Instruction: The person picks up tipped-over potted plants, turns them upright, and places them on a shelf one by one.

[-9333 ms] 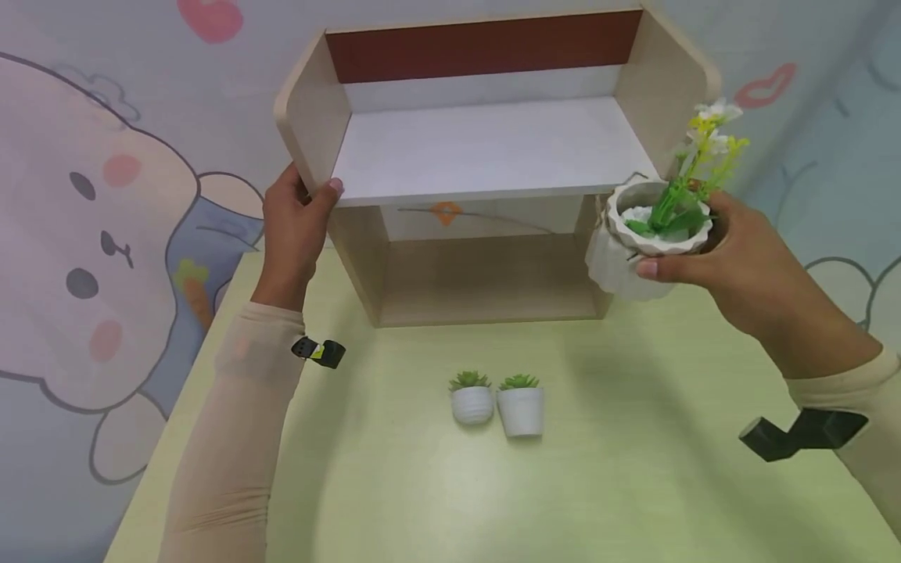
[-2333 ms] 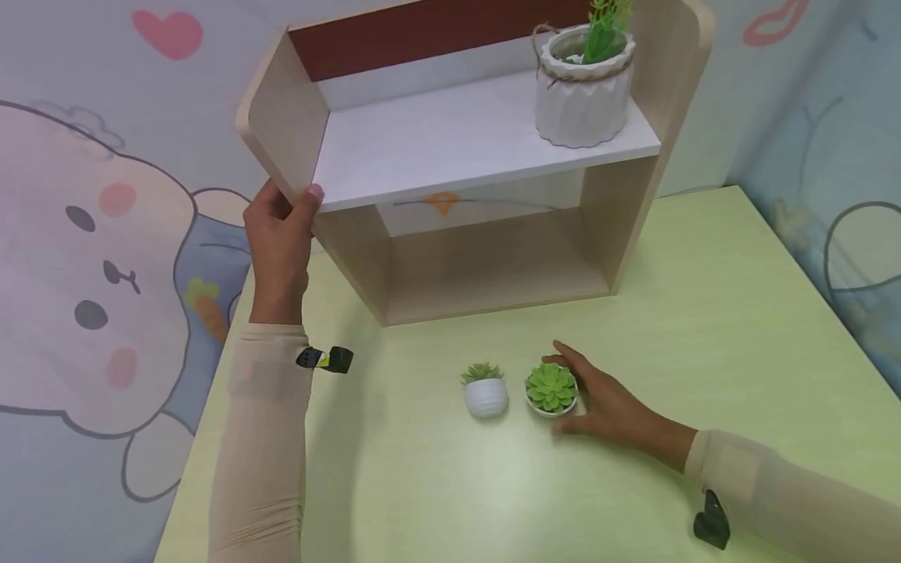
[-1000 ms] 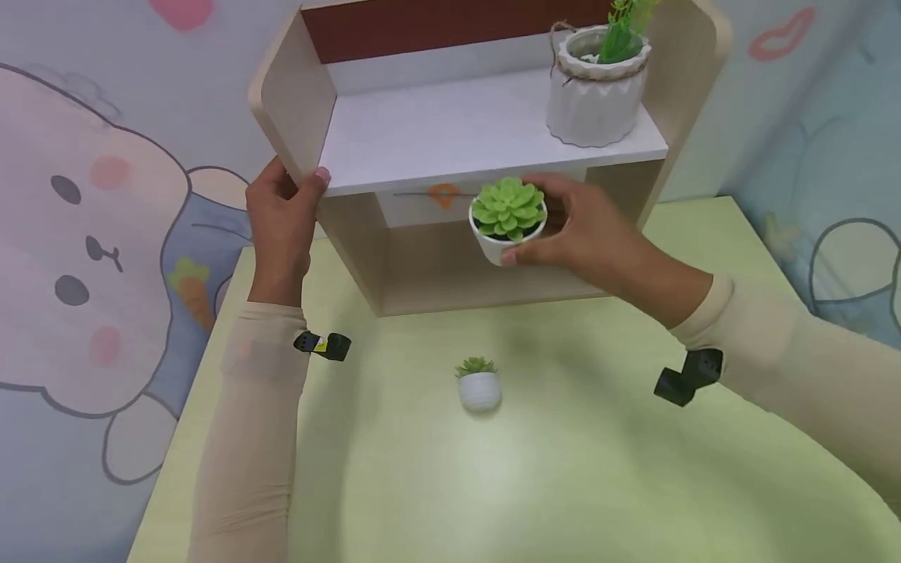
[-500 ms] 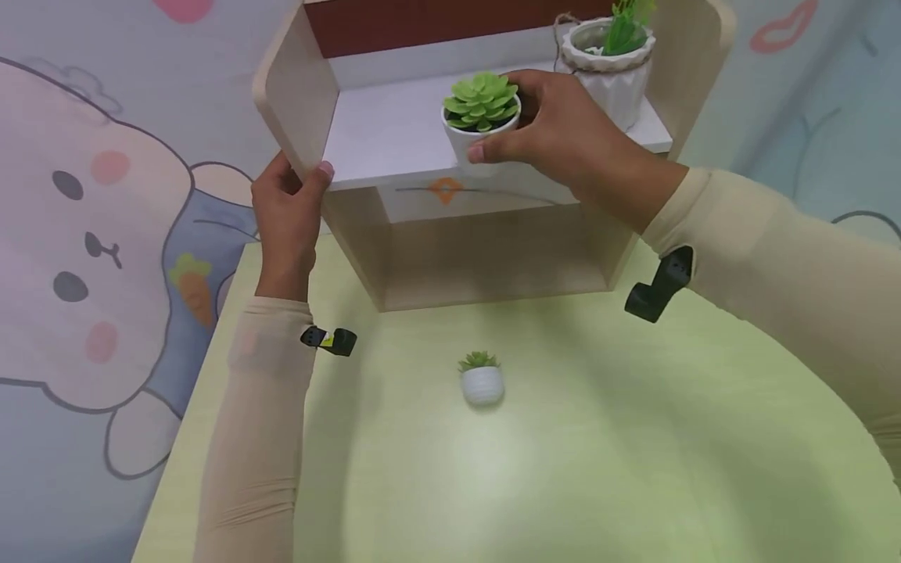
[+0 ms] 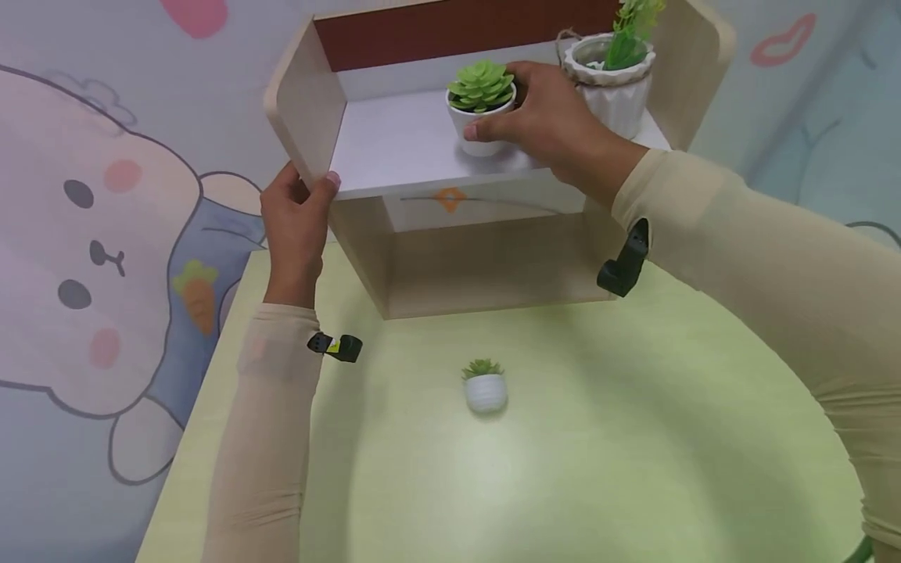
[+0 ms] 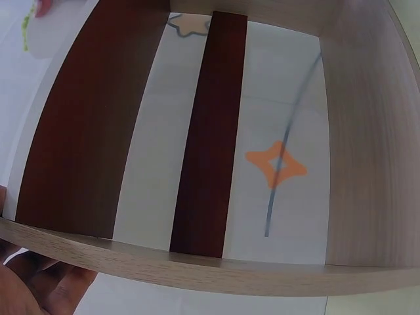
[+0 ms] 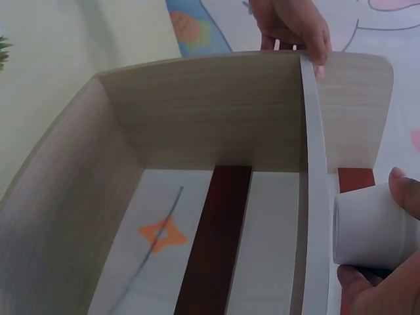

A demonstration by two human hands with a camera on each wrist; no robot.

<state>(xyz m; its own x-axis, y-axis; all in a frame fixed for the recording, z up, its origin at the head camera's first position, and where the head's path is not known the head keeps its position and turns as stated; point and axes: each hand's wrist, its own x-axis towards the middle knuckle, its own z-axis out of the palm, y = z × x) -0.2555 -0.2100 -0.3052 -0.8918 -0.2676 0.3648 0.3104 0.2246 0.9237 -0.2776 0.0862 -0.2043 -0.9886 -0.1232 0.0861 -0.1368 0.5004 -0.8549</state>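
Note:
My right hand [image 5: 556,121] grips a small white pot with a green succulent [image 5: 481,90], thumb in front, at the upper board of a wooden desktop shelf [image 5: 394,148]. In the right wrist view, the base of the succulent pot [image 7: 371,226] is right by the white board; whether it touches is unclear. With the thumb over the board's front edge and fingers behind the side panel, my left hand [image 5: 296,234] holds the shelf's left side. A white fluted pot with twine and artificial flowers [image 5: 615,98] stands on the board's right end, partly behind my right hand.
A second small potted succulent [image 5: 486,391] rests on the pale green table [image 5: 549,469] in front of the shelf. The shelf's lower compartment [image 5: 493,262] is open at the front. Behind the table is a cartoon-printed wall [image 5: 127,234].
The right hand put the flower pot on the upper board, then took the succulent from the table and raised it to that board. The left hand stays on the shelf's side.

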